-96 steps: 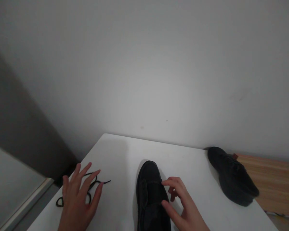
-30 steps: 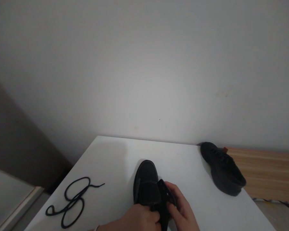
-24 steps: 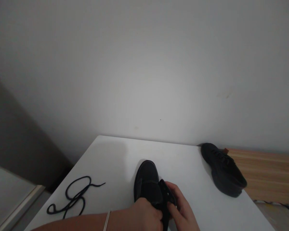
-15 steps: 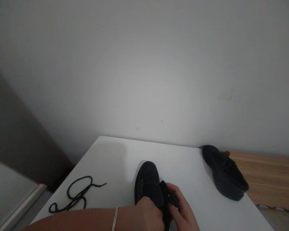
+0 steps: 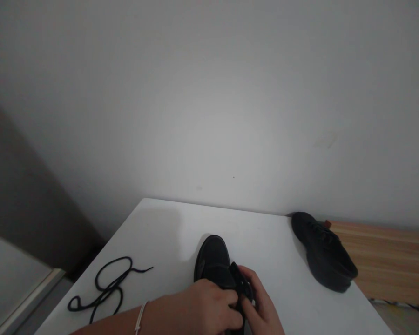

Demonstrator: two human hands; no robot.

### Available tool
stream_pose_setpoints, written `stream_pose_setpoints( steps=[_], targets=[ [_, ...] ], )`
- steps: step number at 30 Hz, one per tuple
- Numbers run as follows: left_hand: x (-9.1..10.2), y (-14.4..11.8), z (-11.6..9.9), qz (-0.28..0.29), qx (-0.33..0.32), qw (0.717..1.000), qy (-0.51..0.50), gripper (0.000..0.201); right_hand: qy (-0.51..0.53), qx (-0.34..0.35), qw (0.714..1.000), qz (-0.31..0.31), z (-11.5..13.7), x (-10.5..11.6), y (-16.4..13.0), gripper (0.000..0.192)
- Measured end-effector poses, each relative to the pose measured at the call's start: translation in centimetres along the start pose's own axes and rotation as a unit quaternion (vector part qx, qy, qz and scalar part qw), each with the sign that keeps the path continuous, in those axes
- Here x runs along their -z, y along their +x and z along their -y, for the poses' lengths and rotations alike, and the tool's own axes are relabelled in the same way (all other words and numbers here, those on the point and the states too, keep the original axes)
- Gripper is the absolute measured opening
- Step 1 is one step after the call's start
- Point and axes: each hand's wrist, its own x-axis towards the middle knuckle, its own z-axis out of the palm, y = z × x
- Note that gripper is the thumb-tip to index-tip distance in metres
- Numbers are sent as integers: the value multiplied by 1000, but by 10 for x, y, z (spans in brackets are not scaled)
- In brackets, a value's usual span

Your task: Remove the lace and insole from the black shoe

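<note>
A black shoe (image 5: 214, 253) lies on the white table with its toe pointing away from me, its laceless eyelet flap folded out to the right. My right hand (image 5: 260, 302) grips that flap between thumb and fingers. Across the shoe's middle reaches my left hand (image 5: 209, 307), a pale band on its wrist, its fingers bent at the shoe's opening beside the flap. Whatever those fingertips pinch is hidden. To the left a loose black shoelace (image 5: 113, 286) lies in loops on the table.
Another black shoe (image 5: 323, 253), laced, stands at the table's right edge. The white table (image 5: 160, 228) meets a pale wall (image 5: 209, 116) at the back. Wood-grain board (image 5: 387, 260) shows beyond the right edge, and a light panel (image 5: 14, 274) at the left.
My left hand has turned and shifted slightly left and up, showing more of its fingers near the flap. My right hand keeps its hold on the flap.
</note>
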Motion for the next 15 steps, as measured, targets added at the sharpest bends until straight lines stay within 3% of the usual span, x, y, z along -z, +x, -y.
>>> stream_pose_setpoints(
  steps=[5,9,15],
  targets=[
    [24,-10,1,-22,60,989,-132,9,-3,6,1000,-17,-10,-6,-3,42],
    [34,-19,2,-73,124,943,-299,16,-5,27,999,-39,-18,-10,-6,41],
    [43,-42,-7,-174,164,876,-419,21,-19,34,999,-25,-17,-9,-7,41]
  ],
)
